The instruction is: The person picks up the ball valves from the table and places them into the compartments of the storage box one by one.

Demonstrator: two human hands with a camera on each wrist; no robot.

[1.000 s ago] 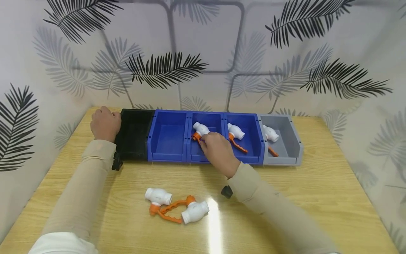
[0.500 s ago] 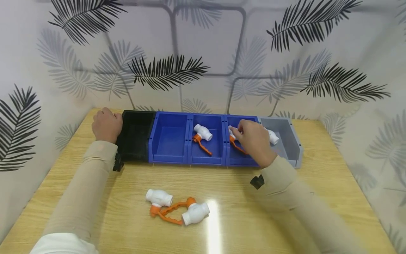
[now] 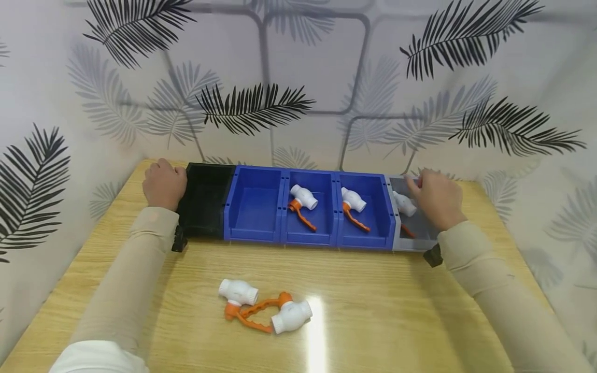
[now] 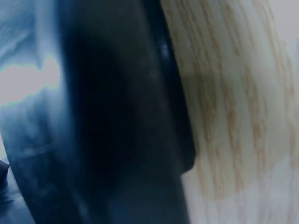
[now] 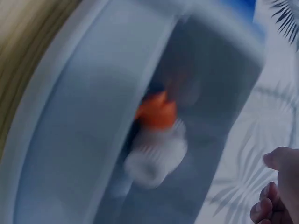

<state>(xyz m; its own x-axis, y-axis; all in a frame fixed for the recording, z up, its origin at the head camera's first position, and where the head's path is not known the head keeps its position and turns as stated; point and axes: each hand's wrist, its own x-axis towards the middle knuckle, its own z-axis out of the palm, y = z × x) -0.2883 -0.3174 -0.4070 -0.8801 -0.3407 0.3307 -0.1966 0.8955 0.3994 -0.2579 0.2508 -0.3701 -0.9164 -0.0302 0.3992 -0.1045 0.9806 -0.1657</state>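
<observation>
My right hand [image 3: 437, 199] hovers over the grey bin [image 3: 417, 244] at the row's right end, its fingers loosely curled and nothing between them in the right wrist view. Below and left of it, a white ball valve [image 3: 404, 203] with an orange lever lies in that bin, partly covered by the thumb. Similar ball valves lie in the middle blue bin [image 3: 308, 238] and the right blue bin [image 3: 366, 241]. At the far left, my left hand [image 3: 164, 184] rests beside the black bin [image 3: 205, 202], fingers curled away from sight; I cannot tell whether they grip its rim.
Two more ball valves, one on the left [image 3: 239, 291] and one on the right [image 3: 292, 316], lie on the wooden table [image 3: 373, 305] with their orange levers crossing. A left blue bin [image 3: 255, 207] stands beside the black one. The patterned wall [image 3: 298, 67] rises right behind the row.
My right hand has moved rightward from the middle blue bin, over the right blue bin, to the grey bin. The valves lie where they were, and my left hand stays by the black bin.
</observation>
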